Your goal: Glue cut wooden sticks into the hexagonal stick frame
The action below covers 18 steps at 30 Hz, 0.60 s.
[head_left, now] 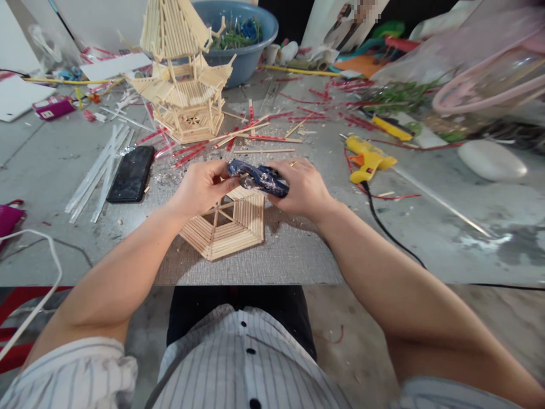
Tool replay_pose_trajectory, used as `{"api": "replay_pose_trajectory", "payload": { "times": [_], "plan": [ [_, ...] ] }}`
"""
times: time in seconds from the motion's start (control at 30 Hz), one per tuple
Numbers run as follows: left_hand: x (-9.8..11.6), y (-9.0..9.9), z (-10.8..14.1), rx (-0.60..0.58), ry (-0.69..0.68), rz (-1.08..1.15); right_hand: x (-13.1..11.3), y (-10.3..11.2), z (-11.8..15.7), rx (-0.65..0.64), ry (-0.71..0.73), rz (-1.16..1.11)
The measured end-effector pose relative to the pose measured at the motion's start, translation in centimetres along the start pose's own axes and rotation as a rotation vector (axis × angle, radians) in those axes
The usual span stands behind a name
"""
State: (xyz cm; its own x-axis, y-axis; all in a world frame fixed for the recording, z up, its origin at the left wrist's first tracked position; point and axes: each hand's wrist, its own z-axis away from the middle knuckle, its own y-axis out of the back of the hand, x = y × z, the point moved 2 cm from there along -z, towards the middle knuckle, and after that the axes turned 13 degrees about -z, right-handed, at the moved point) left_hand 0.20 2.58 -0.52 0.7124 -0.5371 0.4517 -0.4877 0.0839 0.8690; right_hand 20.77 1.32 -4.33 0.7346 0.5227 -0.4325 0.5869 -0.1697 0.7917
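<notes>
- Hexagonal stick frame (232,236): flat on the table (306,255), near its front edge, below the hands.
- Blue tool (272,182): above the frame's far side, grasped in the right hand (301,184).
- Left hand (203,184): fingers bent in at the tool's other end; cannot tell what they grip.
- Phone (131,174): left, beside clear sticks (96,176).
- Glue gun (369,162): right.
- Stick tower (187,94): beyond the hands, basin (251,63) behind it.
</notes>
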Motion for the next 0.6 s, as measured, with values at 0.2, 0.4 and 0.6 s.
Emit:
{"api": "replay_pose_trajectory", "payload": {
  "times": [0.2, 0.4, 0.6],
  "plan": [
    [-0.01, -0.16, 0.06, 0.106, -0.003, 0.078, 0.18, -0.06, 0.05, -0.016, -0.01, 0.045],
    [-0.25, -0.45, -0.18, 0.17, -0.052, 0.167, 0.14, -0.17, 0.02, -0.013, -0.021, 0.07],
    [-0.33, -0.53, -0.22, 0.182, -0.07, 0.161, 0.05, -0.18, 0.02, -0.02, -0.046, 0.102]
  ]
}}
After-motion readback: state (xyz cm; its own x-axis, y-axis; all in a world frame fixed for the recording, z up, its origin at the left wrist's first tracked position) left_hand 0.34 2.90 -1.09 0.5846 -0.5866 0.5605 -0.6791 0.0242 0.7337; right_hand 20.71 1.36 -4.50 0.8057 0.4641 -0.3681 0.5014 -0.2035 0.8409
